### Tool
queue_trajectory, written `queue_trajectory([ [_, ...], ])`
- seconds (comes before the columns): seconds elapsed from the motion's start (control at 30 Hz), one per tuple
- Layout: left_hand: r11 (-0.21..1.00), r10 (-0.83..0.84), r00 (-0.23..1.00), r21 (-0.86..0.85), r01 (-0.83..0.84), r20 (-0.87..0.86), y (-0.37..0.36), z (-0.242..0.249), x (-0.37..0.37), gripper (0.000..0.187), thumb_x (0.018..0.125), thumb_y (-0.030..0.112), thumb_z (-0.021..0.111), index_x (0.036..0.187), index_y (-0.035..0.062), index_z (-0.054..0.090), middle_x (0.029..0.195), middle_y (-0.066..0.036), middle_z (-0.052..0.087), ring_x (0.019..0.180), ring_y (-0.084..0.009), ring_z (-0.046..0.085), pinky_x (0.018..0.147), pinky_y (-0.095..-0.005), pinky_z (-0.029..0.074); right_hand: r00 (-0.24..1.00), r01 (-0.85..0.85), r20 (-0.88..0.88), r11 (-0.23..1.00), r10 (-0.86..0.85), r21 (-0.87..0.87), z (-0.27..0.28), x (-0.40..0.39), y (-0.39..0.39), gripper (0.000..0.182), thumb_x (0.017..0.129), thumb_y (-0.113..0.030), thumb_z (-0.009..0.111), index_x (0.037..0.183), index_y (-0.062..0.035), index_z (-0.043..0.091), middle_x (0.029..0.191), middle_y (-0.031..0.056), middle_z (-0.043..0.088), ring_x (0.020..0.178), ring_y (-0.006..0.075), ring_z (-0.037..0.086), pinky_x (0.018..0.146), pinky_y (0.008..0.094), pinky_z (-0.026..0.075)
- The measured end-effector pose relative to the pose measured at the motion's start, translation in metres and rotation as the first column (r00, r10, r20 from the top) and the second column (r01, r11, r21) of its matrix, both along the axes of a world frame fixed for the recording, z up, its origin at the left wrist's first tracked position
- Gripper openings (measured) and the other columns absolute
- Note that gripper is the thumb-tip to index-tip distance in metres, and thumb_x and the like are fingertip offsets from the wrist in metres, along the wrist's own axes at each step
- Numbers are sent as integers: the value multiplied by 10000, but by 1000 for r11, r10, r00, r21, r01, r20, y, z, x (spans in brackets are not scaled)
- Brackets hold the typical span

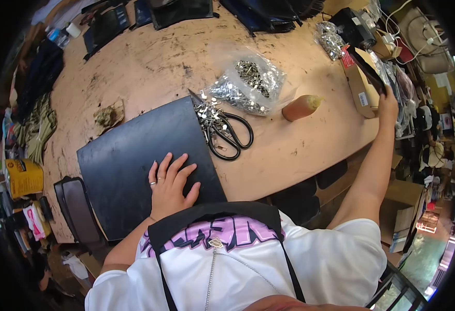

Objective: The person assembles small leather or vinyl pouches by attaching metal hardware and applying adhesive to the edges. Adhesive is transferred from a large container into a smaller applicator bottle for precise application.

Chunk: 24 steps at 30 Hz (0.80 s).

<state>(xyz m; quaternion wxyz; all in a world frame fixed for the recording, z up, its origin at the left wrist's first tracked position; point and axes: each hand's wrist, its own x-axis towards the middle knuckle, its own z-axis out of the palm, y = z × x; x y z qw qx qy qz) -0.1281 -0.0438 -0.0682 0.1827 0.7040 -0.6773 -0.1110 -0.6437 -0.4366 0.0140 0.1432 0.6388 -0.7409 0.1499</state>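
My left hand (173, 184) lies flat with its fingers spread on a large black sheet (134, 150) that looks like leather or board. At the far right my right hand (388, 106) has its fingers closed on the near end of a thin black flat piece (366, 70), held over an open cardboard box (361, 90). Black-handled scissors (245, 129) rest by the sheet's right edge, over a pile of small metal fittings (209, 116). Behind them sits a clear plastic bag (256, 83) of similar metal pieces. An orange-brown bottle (300, 108) stands to the bag's right.
Dark leather-like pieces (180, 11) lie along the far edge of the wooden table (144, 67). A crumpled brown lump (108, 116) sits behind the sheet. On the left are a yellow can (24, 175) and crumpled olive cloth (38, 124). Another small bag (331, 40) lies beyond the box.
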Motion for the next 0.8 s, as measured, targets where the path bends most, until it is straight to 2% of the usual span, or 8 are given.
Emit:
queue_trajectory([
  [0.17, 998, -17, 999, -65, 14, -36, 5, -1, 6, 448, 797, 235, 751, 1223, 147, 644, 1419, -62, 540, 1373, -322, 416, 1163, -482, 229, 792, -456, 256, 817, 553, -354, 88, 108, 80, 296, 967, -191, 643, 1244, -92, 619, 1123, 114, 692, 1006, 226, 651, 898, 326, 487],
  [0.23, 999, 5, 937, 41, 10, -350, -8, 5, 21, 431, 805, 257, 751, 1212, 149, 658, 1391, -77, 555, 1329, -321, 454, 1128, -456, 293, 634, -519, 472, 789, 613, -328, 105, 154, 123, 302, 955, -150, 672, 1237, -60, 615, 1110, 74, 679, 1010, 143, 617, 911, 287, 471],
  [0.3, 997, -79, 829, -42, 67, -554, -22, 2, 37, 469, 867, 192, 726, 1313, 122, 596, 1336, -97, 570, 1240, -293, 521, 1033, -402, 418, 387, -618, 677, 721, 626, -313, 102, 209, 172, 356, 937, -119, 691, 1261, -11, 590, 1156, 62, 655, 1042, 138, 605, 935, 276, 476],
  [0.37, 979, -179, 410, -121, 164, -894, -39, 15, 33, 643, 898, 237, 708, 1462, 114, 423, 1355, -111, 544, 1255, -251, 503, 1039, -393, 409, 13, -713, 904, 637, 427, -291, 73, 252, 205, 388, 918, -79, 702, 1279, -7, 580, 1191, 69, 648, 1089, 143, 600, 981, 292, 477],
  [0.4, 963, -211, 140, -181, 198, -967, -42, 21, 28, 736, 914, 259, 699, 1536, 111, 336, 1364, -118, 532, 1262, -230, 494, 1042, -388, 405, -22, -771, 942, 594, 336, -230, 56, 271, 218, 401, 925, -66, 692, 1298, -4, 559, 1226, 75, 630, 1121, 139, 581, 985, 292, 472],
  [0.5, 985, -174, -73, -175, 5, -982, -38, 34, 12, 825, 973, 149, 621, 1585, 116, 68, 1443, -112, 471, 1345, -223, 441, 1114, -382, 381, -126, -863, 988, 481, 92, -155, 3, 316, 251, 493, 947, -67, 664, 1396, -8, 469, 1270, 93, 591, 1143, 138, 565, 977, 295, 476],
  [0.67, 958, -132, -89, -103, -269, -987, -37, 34, 63, 626, 973, -23, 526, 1521, 109, 253, 1402, -100, 510, 1259, -180, 530, 1049, -352, 473, -89, -894, 993, 446, -77, -46, -56, 339, 269, 678, 979, -105, 633, 1554, -61, 277, 1290, 123, 512, 977, 120, 584, 878, 271, 504],
  [0.8, 936, 13, -69, 36, -350, -998, -36, 40, 117, 593, 948, -29, 545, 1485, 90, 326, 1275, -96, 613, 1124, -180, 627, 963, -335, 528, -38, -871, 991, 481, 129, -97, -124, 343, 289, 549, 941, -68, 653, 1449, -58, 445, 1192, 107, 576, 883, 106, 572, 788, 265, 501],
])
